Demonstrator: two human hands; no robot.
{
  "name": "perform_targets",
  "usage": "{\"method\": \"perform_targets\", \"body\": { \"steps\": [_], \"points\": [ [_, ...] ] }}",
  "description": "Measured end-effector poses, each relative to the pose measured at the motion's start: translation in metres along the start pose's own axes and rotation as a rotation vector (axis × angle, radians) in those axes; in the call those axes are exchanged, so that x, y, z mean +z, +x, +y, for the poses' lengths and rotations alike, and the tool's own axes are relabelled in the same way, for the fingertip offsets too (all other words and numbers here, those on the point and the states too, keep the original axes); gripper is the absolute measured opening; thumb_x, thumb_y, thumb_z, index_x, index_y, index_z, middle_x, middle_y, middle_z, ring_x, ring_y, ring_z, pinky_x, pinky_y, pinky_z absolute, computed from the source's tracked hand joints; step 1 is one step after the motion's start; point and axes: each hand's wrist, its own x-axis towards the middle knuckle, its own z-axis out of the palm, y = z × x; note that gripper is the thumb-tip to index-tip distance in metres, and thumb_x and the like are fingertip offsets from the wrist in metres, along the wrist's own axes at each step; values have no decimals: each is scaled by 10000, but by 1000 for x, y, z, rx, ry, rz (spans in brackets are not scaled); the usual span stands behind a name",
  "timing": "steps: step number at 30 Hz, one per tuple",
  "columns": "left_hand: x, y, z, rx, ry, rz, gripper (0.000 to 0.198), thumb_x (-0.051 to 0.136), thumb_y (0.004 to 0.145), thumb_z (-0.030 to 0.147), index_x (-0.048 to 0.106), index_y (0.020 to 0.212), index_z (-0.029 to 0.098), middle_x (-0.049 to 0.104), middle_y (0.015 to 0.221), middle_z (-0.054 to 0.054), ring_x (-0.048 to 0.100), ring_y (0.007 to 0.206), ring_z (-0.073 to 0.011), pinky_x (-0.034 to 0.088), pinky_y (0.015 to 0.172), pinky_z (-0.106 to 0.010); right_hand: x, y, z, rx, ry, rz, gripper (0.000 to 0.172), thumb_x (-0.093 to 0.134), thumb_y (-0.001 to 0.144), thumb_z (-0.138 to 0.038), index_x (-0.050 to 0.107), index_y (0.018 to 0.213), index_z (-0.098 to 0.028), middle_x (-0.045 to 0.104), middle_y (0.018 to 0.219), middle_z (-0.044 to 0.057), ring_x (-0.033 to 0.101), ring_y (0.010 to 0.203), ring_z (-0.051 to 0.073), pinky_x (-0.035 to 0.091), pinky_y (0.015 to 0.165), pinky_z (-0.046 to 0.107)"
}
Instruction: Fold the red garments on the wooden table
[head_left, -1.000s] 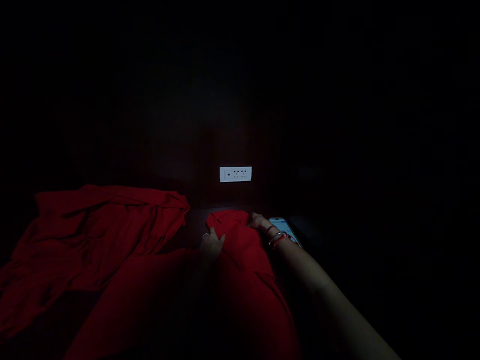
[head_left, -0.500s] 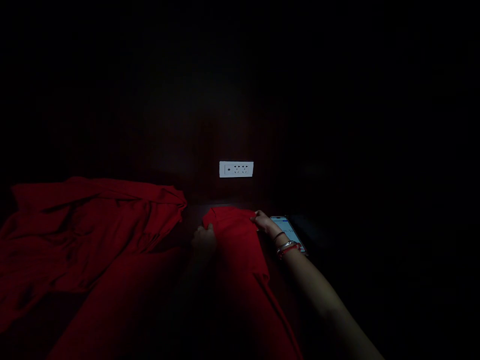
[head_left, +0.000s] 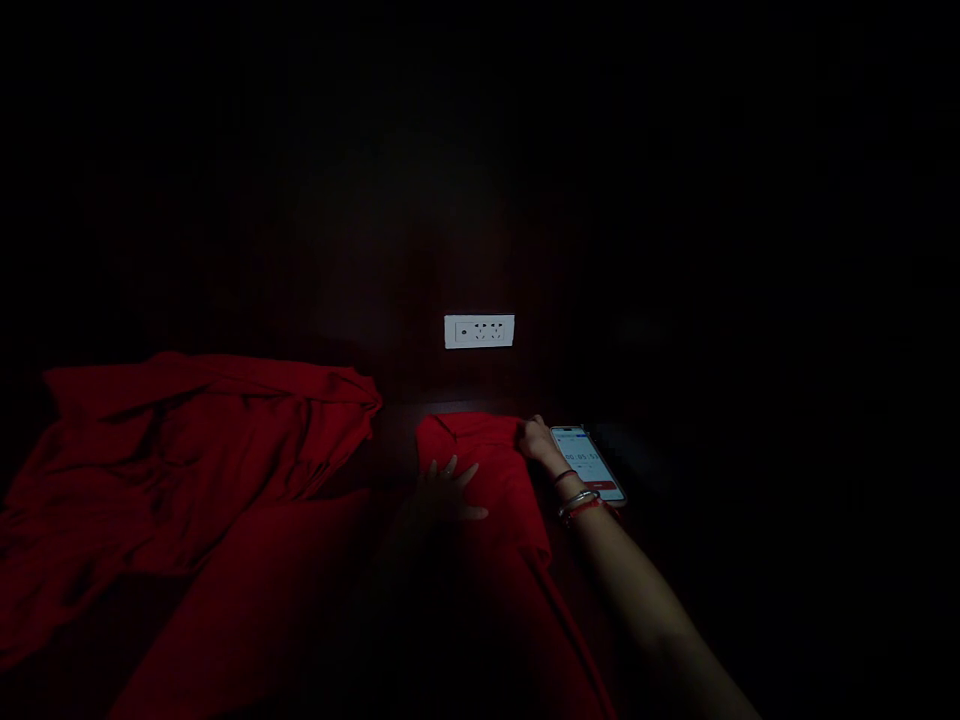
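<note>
A red cloth (head_left: 495, 465), perhaps part of a garment, lies on the dark surface and runs down toward me. My left hand (head_left: 445, 490) rests on it, fingers spread flat, mostly in shadow. At the cloth's far right corner my right hand (head_left: 534, 440) is closed, gripping the edge; bracelets circle that wrist. Left of this piece, more red fabric (head_left: 225, 430) spreads out wrinkled. Darkness hides how the pieces join near my body.
A phone (head_left: 585, 455) with a lit timer screen lies just right of my right hand. Behind the cloth, a white socket panel (head_left: 480, 332) is fixed to the dark wall. Most surroundings are too dark to make out.
My left hand has let go of the cloth's left edge and now lies spread on top of it. My right hand stays at the right corner. The view has shifted slightly.
</note>
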Motion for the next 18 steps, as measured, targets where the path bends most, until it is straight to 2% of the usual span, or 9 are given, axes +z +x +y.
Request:
{"method": "perform_targets", "body": {
  "steps": [3, 5, 8, 11, 14, 18],
  "points": [
    [-8, 4, 3, -25, 3, -29, 768, 538, 616, 639, 316, 1295, 358, 261, 1396, -70, 209, 1247, -387, 228, 937, -563, -6, 1, -9, -43, -14, 58, 442, 487, 728, -139, 514, 1166, -185, 370, 1275, 147, 436, 1079, 263, 398, 825, 344],
    [-8, 10, 5, -67, 11, 40, 716, 439, 704, 626, 266, 1327, 319, 203, 1414, -80, 168, 1265, -371, 187, 963, -561, -8, 6, -22, -190, -15, 108, 431, 443, 789, -200, 462, 1219, -205, 340, 1307, 125, 388, 1128, 245, 374, 862, 334],
    [1, 18, 0, -124, 43, 157, 653, 364, 775, 575, 264, 1338, 261, 177, 1421, -86, 138, 1283, -332, 170, 993, -533, -4, 21, -44, -382, -59, -24, 351, 457, 806, -249, 525, 1146, -202, 462, 1212, 106, 429, 1097, 206, 361, 871, 285],
    [12, 21, -9, -152, 34, 150, 672, 361, 766, 591, 288, 1332, 236, 197, 1414, -99, 146, 1281, -335, 189, 988, -535, 3, 40, -57, -355, -97, -107, 254, 516, 768, -224, 602, 1003, -182, 561, 1086, 108, 510, 1007, 202, 385, 820, 264],
    [15, 21, -15, -166, 13, 101, 705, 347, 749, 625, 273, 1337, 243, 184, 1418, -99, 136, 1284, -334, 184, 983, -547, 8, 55, -57, -264, -82, -49, 250, 449, 806, -220, 584, 1007, -157, 594, 1023, 127, 553, 941, 198, 407, 756, 252],
    [9, 17, -14, -214, 25, 76, 704, 337, 758, 616, 258, 1342, 231, 139, 1424, -122, 119, 1288, -334, 157, 972, -580, 8, 68, -47, -157, -31, 36, 306, 336, 851, -208, 549, 1050, -118, 598, 999, 152, 570, 904, 196, 416, 709, 249]
  ]
}}
